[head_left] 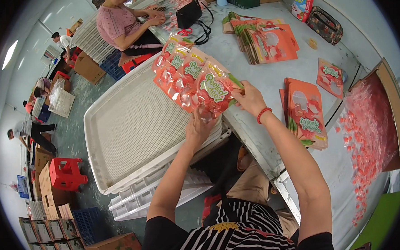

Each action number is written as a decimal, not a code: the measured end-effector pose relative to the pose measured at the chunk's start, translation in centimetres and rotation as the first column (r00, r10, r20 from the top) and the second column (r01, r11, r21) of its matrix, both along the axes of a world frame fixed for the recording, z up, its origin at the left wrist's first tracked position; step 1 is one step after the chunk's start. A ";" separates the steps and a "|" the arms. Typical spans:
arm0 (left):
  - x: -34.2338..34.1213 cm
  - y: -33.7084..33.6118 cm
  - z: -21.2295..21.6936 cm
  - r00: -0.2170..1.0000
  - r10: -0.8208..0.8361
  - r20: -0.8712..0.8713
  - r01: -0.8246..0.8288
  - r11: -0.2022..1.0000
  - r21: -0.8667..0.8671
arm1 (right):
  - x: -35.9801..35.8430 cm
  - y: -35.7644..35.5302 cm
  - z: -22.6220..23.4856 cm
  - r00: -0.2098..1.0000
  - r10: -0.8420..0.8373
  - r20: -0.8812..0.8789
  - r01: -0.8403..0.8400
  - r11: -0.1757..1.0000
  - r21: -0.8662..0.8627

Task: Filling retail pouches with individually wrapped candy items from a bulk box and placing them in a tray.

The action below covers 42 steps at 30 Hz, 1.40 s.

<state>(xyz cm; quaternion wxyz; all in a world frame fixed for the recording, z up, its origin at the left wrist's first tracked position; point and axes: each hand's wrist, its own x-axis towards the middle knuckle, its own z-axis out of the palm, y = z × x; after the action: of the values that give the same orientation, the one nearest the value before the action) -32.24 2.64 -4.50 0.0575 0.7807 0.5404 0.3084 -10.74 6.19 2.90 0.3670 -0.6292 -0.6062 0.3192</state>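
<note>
A plump, shiny red pouch [214, 89] with a green-edged end is between my hands, over the far right corner of a white perforated tray [133, 142]. My right hand [252, 100], with a red bead bracelet at the wrist, pinches its green end. My left hand [198, 128] is closed on the pouch's near edge, its fingertips partly hidden. Several similar filled pouches [174, 65] lie overlapping in a row just beyond, against the tray's far end. Right of my right hand, a stack of flat red pouches [305, 110] lies on the grey table.
More flat pouches [268, 42] are fanned out farther back, near a black handbag [188, 13]. At right, a carton [391, 110] holds pink plastic, with small red wrapped pieces [359, 180] spilling out. A person [118, 25] works at the far table. A red stool [67, 172] stands left.
</note>
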 end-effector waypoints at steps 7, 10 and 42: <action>-1.4 0.1 0.4 0.993 0.074 0.095 -0.052 0.974 -0.220 | 0.5 -1.8 -0.8 0.974 -0.081 -0.210 0.069 0.996 -0.062; -1.9 0.2 0.7 0.970 -0.017 0.242 0.072 0.973 -0.219 | 0.3 -0.9 -0.9 0.950 -0.119 -0.289 0.099 0.991 -0.086; 11.2 -0.1 5.9 0.923 0.071 -0.377 -0.114 0.989 -0.094 | 9.4 -30.0 -5.5 0.963 -0.212 -0.169 0.206 0.977 -0.049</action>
<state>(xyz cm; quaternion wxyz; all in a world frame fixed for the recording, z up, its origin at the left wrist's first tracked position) -21.09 2.53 1.36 -0.0164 0.7942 0.5944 0.1256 -1.31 -23.84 -2.58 0.4399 -0.6652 -0.4973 0.3416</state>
